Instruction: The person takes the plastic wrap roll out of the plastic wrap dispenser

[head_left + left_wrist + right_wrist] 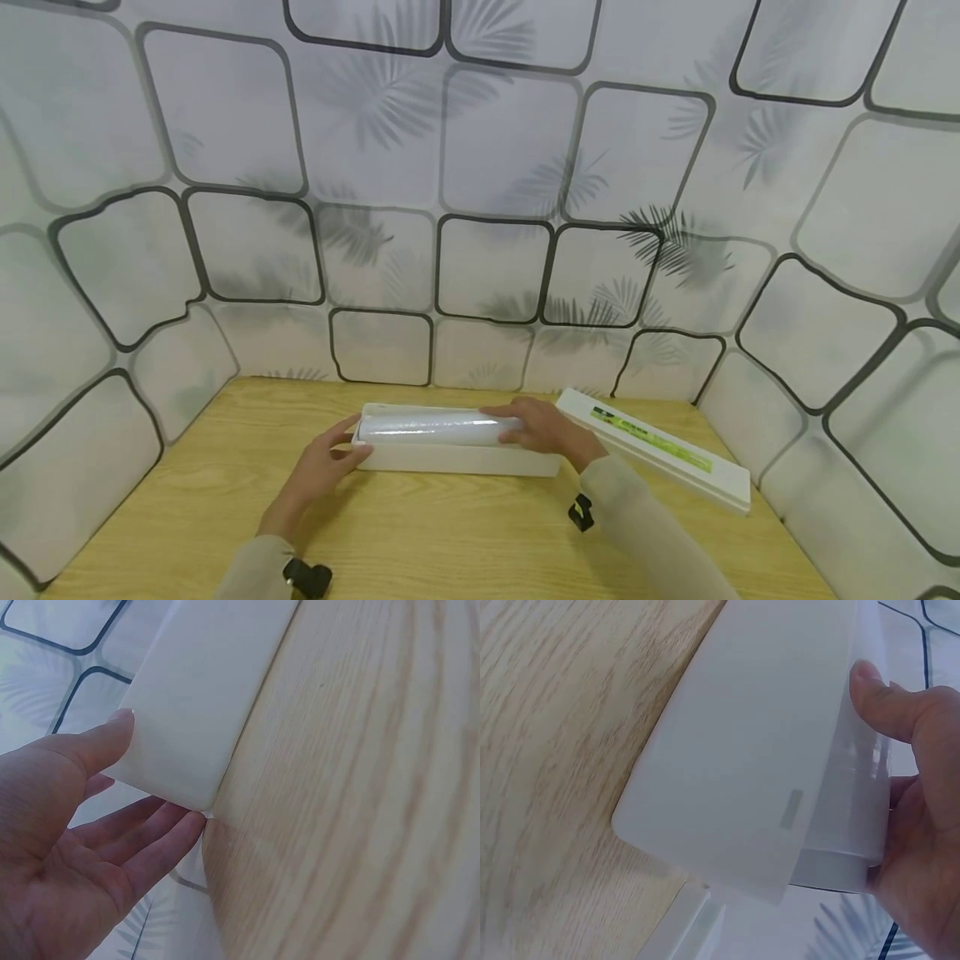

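Observation:
A long white box [457, 459] lies across the table with its top uncovered. Inside it is a shiny, translucent roll of plastic wrap [435, 427], its right end raised above the box's rim in the right wrist view. My right hand [537, 427] grips that end of the roll [844, 802], thumb on the near side and fingers behind. At the box's left end, my left hand [322, 465] holds the corner. In the left wrist view its thumb lies against the long wall of the box [195, 697], and the other fingers touch the end.
To the right, a white lid [652, 446] with a green label lies slanted on the wooden table [442, 533]. Patterned wall covering [495, 267] rises behind the table and along both sides.

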{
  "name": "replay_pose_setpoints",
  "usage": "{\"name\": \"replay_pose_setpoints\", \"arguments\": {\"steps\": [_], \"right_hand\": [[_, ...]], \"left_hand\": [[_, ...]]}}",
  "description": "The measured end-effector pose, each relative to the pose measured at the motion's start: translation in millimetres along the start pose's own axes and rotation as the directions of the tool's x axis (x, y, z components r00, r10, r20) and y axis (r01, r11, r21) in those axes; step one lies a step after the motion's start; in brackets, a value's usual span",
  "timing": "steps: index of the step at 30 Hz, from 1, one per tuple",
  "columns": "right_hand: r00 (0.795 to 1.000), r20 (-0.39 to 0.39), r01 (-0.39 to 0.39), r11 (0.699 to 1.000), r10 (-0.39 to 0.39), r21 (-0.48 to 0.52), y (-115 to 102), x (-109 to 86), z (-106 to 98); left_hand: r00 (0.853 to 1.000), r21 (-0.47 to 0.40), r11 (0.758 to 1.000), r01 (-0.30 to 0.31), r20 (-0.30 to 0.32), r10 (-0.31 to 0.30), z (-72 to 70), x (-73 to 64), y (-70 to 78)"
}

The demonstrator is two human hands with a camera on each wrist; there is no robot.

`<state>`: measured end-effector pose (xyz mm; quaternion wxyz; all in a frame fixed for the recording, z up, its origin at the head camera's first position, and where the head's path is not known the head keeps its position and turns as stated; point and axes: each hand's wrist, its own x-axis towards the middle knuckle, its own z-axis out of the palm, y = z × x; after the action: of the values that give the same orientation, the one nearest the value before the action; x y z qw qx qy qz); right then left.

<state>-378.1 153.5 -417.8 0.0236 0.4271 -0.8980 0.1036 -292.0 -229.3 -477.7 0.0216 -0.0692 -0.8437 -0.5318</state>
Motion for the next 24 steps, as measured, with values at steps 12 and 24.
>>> {"name": "replay_pose_setpoints", "arguments": {"steps": [12,24], "right_hand": [[0.987,-0.138,0.077,0.996,-0.084,-0.054,-3.3,-7.3,1.0],[0.969,-0.222,0.083,0.991,-0.104,-0.101,-3.1,-14.6,-0.2]], "left_hand": [[1.000,0.013,1.000,-0.004,-0.007,0.004,-0.4,0.2,-1.9],[1.000,-0.005,1.000,-0.006,-0.009,0.006,-0.8,-0.3,-1.5]]}}
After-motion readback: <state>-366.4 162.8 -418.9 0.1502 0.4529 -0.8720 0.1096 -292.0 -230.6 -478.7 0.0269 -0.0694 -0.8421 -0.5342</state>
